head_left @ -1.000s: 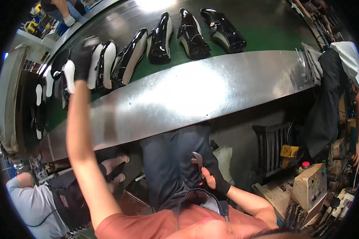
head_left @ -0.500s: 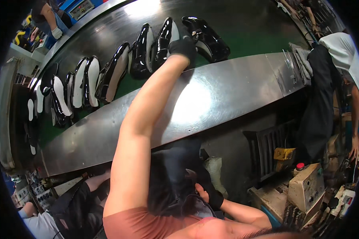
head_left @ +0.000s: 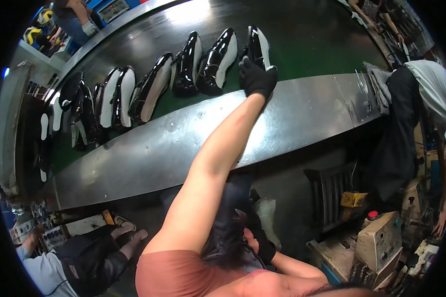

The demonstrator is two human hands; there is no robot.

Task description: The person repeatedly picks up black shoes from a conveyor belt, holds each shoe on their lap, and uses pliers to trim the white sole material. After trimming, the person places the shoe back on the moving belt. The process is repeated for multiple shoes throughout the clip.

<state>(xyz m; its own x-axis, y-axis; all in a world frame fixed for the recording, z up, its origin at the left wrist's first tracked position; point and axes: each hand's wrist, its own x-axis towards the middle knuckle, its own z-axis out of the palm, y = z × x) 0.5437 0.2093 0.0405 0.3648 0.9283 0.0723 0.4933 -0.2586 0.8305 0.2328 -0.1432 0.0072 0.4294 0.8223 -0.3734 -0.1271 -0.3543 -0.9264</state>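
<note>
My left hand (head_left: 258, 79), in a black glove, is stretched out to the rightmost black patent shoe (head_left: 255, 44) and closed round its lower end. That shoe lies on its side, its pale sole facing right. Just left of it, another glossy black shoe (head_left: 216, 64) rests tilted, sole showing. Further left, several more shoes (head_left: 187, 67) stand in a slanting row on the green belt (head_left: 302, 57). My right hand (head_left: 258, 246), in a black glove with bare fingertips, stays low by my lap. Its fingers are curled; what lies in them is hidden.
A bare metal ledge (head_left: 302, 106) runs along the belt's near side. Dark cloth (head_left: 399, 109) hangs at its right end. Below right stands a control box (head_left: 379, 242) with a red button. Another person (head_left: 79, 262) sits at lower left; more people are at the far edges.
My left hand has moved right, from the neighbouring shoe to the rightmost one. That shoe has turned, so its sole now faces right. My right hand stays near my lap.
</note>
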